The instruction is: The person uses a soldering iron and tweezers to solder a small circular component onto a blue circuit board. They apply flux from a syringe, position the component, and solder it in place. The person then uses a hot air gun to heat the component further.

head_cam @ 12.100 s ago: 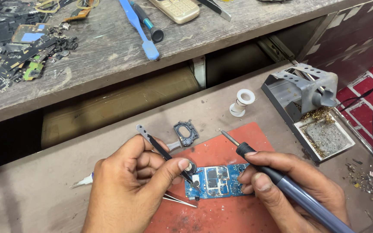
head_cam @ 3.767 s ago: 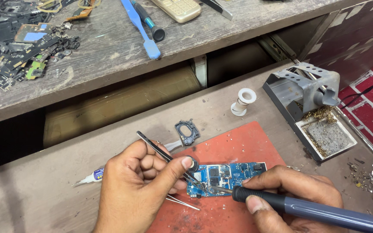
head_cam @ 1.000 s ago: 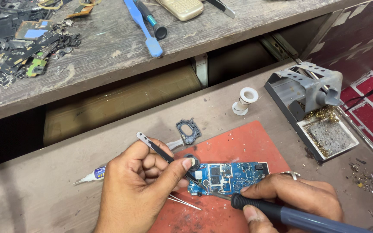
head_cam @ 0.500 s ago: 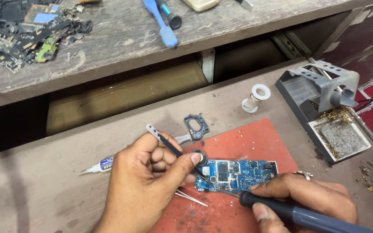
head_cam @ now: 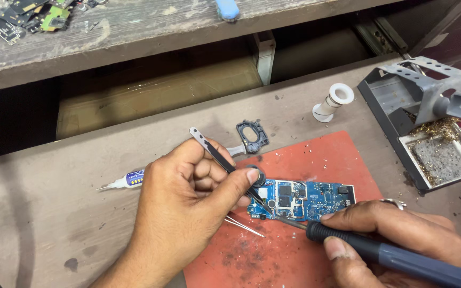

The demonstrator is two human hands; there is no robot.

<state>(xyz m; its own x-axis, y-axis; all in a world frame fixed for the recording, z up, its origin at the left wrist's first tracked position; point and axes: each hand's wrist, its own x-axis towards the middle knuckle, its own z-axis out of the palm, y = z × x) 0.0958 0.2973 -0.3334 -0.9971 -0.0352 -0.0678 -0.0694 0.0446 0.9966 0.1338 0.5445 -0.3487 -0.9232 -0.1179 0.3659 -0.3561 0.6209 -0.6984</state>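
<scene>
A small blue circuit board [head_cam: 308, 200] lies on a red mat [head_cam: 305, 250]. My left hand [head_cam: 185, 208] pinches black tweezers [head_cam: 225, 165] whose tips press a small round part onto the board's left end. My right hand [head_cam: 396, 240] grips a dark-handled soldering iron [head_cam: 401, 258]; its metal tip reaches left to the board's lower left edge, next to the tweezer tips. A second pair of thin tweezers [head_cam: 244, 225] lies on the mat under my left hand.
A small black frame part [head_cam: 253, 136] and a glue tube [head_cam: 126, 180] lie on the brown bench. A white solder spool [head_cam: 333, 102] stands behind the mat. A grey iron stand with brass wool and sponge tray [head_cam: 428, 128] sits at right. An upper shelf holds scrap boards [head_cam: 22, 16].
The view has shifted so everything sits lower and to the right in frame. Both hands keep their hold; the iron tip stays at the board's left end beside the tweezers.
</scene>
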